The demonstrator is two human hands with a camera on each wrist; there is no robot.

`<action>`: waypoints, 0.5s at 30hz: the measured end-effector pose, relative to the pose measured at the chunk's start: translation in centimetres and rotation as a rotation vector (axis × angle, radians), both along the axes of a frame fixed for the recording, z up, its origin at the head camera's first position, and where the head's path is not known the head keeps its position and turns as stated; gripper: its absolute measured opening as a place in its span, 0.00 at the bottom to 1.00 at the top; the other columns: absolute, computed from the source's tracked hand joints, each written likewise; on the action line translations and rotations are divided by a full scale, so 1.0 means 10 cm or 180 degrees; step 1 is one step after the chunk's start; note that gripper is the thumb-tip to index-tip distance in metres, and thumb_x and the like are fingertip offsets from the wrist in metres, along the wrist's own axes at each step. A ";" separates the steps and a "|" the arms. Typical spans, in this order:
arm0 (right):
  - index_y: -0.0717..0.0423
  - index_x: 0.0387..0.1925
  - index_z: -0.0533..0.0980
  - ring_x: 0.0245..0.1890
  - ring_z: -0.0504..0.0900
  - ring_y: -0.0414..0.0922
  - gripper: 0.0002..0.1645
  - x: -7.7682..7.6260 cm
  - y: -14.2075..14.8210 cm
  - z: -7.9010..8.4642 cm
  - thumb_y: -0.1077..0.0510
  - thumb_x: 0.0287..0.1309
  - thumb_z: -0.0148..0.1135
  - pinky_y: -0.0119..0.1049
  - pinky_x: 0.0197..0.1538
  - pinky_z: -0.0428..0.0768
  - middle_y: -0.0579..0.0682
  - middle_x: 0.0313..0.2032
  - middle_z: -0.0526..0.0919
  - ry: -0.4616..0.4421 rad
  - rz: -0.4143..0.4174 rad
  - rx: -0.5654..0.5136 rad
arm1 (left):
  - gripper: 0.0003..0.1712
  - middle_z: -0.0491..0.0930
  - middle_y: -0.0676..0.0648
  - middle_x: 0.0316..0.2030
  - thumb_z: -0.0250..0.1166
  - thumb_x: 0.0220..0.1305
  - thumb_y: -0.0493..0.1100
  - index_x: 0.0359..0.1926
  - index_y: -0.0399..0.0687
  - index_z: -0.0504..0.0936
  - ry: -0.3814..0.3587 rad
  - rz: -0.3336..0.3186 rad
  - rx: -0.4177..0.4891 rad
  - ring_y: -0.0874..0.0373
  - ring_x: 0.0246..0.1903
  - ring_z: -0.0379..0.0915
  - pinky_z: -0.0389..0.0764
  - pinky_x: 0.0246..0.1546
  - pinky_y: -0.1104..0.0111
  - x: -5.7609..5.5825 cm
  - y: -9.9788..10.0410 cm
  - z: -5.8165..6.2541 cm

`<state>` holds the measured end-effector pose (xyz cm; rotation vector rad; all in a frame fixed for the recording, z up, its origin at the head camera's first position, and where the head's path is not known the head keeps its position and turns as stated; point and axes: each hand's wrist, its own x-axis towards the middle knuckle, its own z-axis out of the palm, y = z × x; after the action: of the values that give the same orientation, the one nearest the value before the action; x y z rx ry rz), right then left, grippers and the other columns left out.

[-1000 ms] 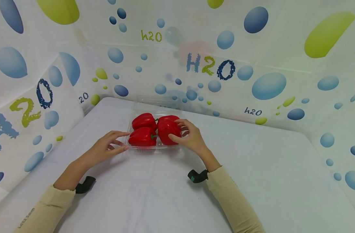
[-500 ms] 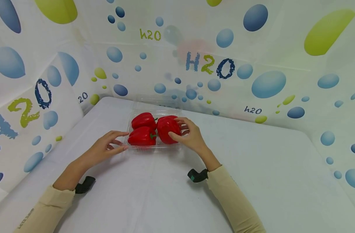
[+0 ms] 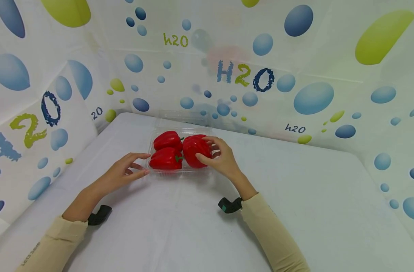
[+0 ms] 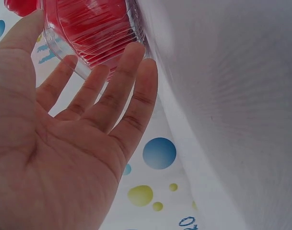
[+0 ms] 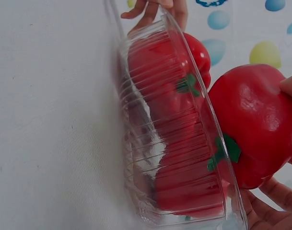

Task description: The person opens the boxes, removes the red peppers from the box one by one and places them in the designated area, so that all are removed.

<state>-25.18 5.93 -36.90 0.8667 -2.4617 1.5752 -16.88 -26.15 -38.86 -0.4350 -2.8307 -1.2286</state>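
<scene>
My right hand grips a red bell pepper between thumb and fingers, at the right side of a clear plastic clamshell container. In the right wrist view this bell pepper is raised at the container's rim, its green stem towards the container wall. Another red pepper shows through the ribbed wall below it. Two more peppers lie in the left half, one at the back and one in front. My left hand, fingers extended, is at the container's left edge; whether it touches is unclear.
The container's transparent lid stands open at the back, near the printed wall sheet. A white cloth covers the table. Dark wrist cameras sit under the left wrist and right wrist.
The held bell pepper has shifted slightly back with the right hand, and now covers most of the pepper behind it. The left hand and container have hardly moved.
</scene>
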 end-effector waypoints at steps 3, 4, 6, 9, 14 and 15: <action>0.55 0.60 0.71 0.48 0.77 0.53 0.34 0.01 -0.01 0.01 0.54 0.50 0.71 0.41 0.46 0.83 0.56 0.54 0.77 0.0015 0.0019 -0.0015 | 0.32 0.67 0.36 0.63 0.64 0.66 0.47 0.68 0.45 0.66 0.0000 -0.0005 0.0013 0.42 0.50 0.77 0.81 0.44 0.65 0.00 0.00 0.01; 0.55 0.60 0.71 0.48 0.77 0.53 0.34 0.02 -0.01 0.01 0.54 0.51 0.70 0.41 0.46 0.82 0.56 0.54 0.77 0.0017 0.0023 -0.0014 | 0.32 0.67 0.36 0.63 0.64 0.66 0.47 0.68 0.45 0.66 0.0000 -0.0004 0.0014 0.42 0.49 0.77 0.81 0.45 0.63 0.01 0.00 0.01; 0.55 0.60 0.71 0.48 0.77 0.52 0.34 0.02 -0.02 0.02 0.54 0.51 0.70 0.39 0.46 0.82 0.55 0.54 0.77 0.0021 0.0026 -0.0005 | 0.32 0.67 0.36 0.62 0.64 0.66 0.47 0.68 0.45 0.66 0.0011 -0.0019 0.0029 0.42 0.49 0.77 0.82 0.45 0.59 0.01 0.00 0.01; 0.54 0.60 0.72 0.48 0.77 0.50 0.33 0.03 -0.02 0.02 0.54 0.51 0.70 0.38 0.45 0.82 0.54 0.53 0.77 0.0031 0.0036 0.0011 | 0.31 0.67 0.36 0.62 0.64 0.66 0.46 0.67 0.45 0.67 0.0014 -0.0021 0.0041 0.42 0.49 0.78 0.82 0.45 0.59 0.02 0.00 0.01; 0.55 0.59 0.72 0.47 0.77 0.51 0.33 0.04 -0.03 0.03 0.53 0.51 0.69 0.43 0.47 0.82 0.55 0.52 0.77 0.0028 0.0097 -0.0024 | 0.32 0.67 0.35 0.62 0.65 0.66 0.45 0.68 0.44 0.66 0.0010 -0.0044 0.0050 0.42 0.49 0.78 0.80 0.44 0.64 0.02 0.00 0.02; 0.55 0.59 0.72 0.47 0.77 0.51 0.33 0.05 -0.03 0.04 0.52 0.51 0.69 0.45 0.47 0.82 0.55 0.52 0.77 0.0027 0.0110 -0.0023 | 0.32 0.67 0.35 0.62 0.65 0.65 0.45 0.68 0.44 0.66 0.0008 -0.0050 0.0049 0.42 0.49 0.77 0.80 0.44 0.65 0.01 0.00 0.02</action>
<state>-24.70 5.61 -36.51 0.9177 -2.4469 1.5869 -16.73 -26.13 -38.66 -0.4586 -2.8192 -1.2507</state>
